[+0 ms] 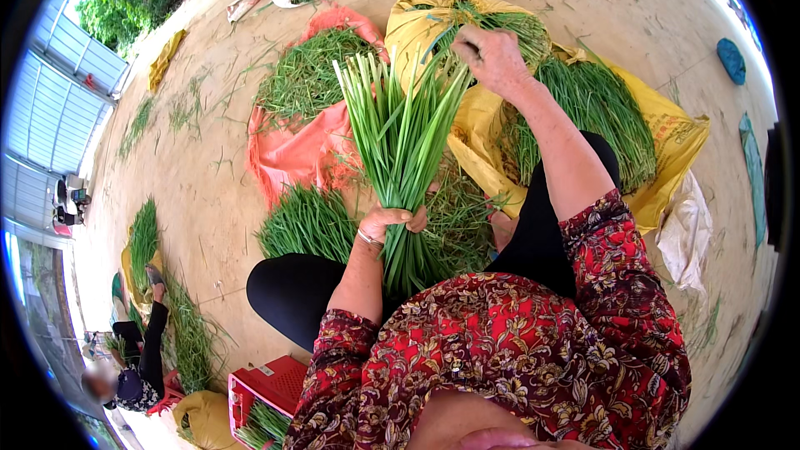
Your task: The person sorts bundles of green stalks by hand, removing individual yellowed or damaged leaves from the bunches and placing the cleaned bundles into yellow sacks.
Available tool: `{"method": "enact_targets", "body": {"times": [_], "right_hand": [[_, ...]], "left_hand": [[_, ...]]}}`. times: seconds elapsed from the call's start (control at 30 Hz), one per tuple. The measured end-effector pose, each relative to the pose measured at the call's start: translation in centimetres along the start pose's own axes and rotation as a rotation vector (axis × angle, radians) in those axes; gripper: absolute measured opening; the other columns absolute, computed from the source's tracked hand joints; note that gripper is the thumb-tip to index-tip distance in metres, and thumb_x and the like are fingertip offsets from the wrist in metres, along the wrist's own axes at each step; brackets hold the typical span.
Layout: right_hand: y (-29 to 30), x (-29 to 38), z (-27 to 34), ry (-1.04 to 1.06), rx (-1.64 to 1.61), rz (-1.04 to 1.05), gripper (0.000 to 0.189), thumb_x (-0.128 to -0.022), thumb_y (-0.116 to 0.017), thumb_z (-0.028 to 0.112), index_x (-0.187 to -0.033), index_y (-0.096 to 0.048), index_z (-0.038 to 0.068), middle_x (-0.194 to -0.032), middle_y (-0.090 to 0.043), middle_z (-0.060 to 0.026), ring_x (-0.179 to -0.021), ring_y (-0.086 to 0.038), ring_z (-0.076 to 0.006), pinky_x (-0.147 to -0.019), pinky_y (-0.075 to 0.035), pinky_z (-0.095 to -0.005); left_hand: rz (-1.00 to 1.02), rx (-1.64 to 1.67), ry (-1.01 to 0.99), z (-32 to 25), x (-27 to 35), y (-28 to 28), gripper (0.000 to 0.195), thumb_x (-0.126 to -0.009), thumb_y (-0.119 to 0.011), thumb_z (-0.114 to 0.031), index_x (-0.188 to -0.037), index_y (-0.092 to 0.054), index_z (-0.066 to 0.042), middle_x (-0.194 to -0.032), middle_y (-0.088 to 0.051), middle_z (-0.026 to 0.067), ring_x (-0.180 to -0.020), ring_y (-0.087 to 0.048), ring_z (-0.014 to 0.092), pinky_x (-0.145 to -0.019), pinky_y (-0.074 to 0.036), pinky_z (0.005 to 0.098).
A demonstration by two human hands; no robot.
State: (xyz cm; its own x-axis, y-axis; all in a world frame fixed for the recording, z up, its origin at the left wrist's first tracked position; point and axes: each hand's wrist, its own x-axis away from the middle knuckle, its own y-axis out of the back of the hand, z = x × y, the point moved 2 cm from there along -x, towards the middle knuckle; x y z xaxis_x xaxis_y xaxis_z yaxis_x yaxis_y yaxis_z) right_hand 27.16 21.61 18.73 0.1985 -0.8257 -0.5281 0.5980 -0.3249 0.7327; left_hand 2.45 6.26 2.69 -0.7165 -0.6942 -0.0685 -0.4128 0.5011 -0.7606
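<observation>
My left hand (392, 222) is closed round a thick bundle of green garlic chives (400, 156). Their pale cut ends fan out away from me, and the dark leaf tips hang towards my lap. Just past the right side of those pale ends is my right hand (494, 59), its fingers curled; whether they pinch a leaf is hidden. Between my knees lies a loose heap of leaf scraps (462, 219). A pile of tidy chives (306, 222) rests by my left knee. Beyond my right knee, more chives (594, 115) lie on an open yellow woven sack (678, 137).
A tied yellow sack (412, 22) and a coral sack (300, 150) with trimmings (312, 75) lie ahead. A red crate (275, 381) holding chives stands at my left hip. Another person (140, 369) sits far left beside a chive pile. Scraps dot the concrete floor (231, 225).
</observation>
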Motion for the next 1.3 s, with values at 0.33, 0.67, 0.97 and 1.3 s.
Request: {"method": "enact_targets", "body": {"times": [0.33,0.67,0.97,1.3], "right_hand": [[1.8,1.8,-3.9,-0.291,0.346,0.558,0.021,-0.092,-0.06,0.029,-0.098,-0.072,0.013,-0.091,-0.071,-0.0124,-0.086,-0.067,-0.0245,-0.085,-0.048,-0.0491],[-6.6,2.0,0.3,-0.723,-1.204,0.451,0.099,-0.064,-0.076,0.068,-0.135,-0.047,0.005,-0.127,-0.057,-0.0148,-0.12,-0.051,-0.0303,-0.102,-0.039,-0.0513],[-8.0,1.7,1.7,-0.955,-1.453,0.206,0.016,-0.081,-0.072,0.012,-0.089,-0.065,0.0,-0.089,-0.066,-0.0119,-0.078,-0.065,-0.0213,-0.071,-0.055,-0.0372],[-5.7,2.4,3.1,-0.975,-1.702,0.264,0.021,-0.087,-0.061,0.011,-0.106,-0.056,0.004,-0.098,-0.061,-0.012,-0.092,-0.061,-0.0276,-0.087,-0.051,-0.047]], "left_hand": [[-0.097,0.206,-0.234,-1.8,1.3,-1.0,0.072,-0.069,-0.067,-0.013,-0.133,-0.038,-0.002,-0.12,-0.047,0.0008,-0.052,-0.038,0.008,-0.053,-0.033,0.0275],[-0.194,-0.103,-0.176,-1.9,-0.2,-1.2,0.075,-0.067,-0.071,-0.01,-0.135,-0.042,0.002,-0.123,-0.058,0.0145,-0.054,-0.045,0.014,-0.052,-0.036,0.0294],[-0.371,-0.216,-0.146,-0.6,-0.8,-2.0,0.062,-0.065,-0.079,-0.004,-0.121,-0.053,0.004,-0.097,-0.066,0.0184,-0.063,-0.061,0.021,-0.057,-0.051,0.0328],[-0.323,-0.137,-0.205,-0.1,0.2,0.0,0.067,-0.07,-0.08,-0.04,-0.116,-0.056,0.001,-0.089,-0.065,0.0153,-0.069,-0.063,0.026,-0.059,-0.05,0.0353]]}}
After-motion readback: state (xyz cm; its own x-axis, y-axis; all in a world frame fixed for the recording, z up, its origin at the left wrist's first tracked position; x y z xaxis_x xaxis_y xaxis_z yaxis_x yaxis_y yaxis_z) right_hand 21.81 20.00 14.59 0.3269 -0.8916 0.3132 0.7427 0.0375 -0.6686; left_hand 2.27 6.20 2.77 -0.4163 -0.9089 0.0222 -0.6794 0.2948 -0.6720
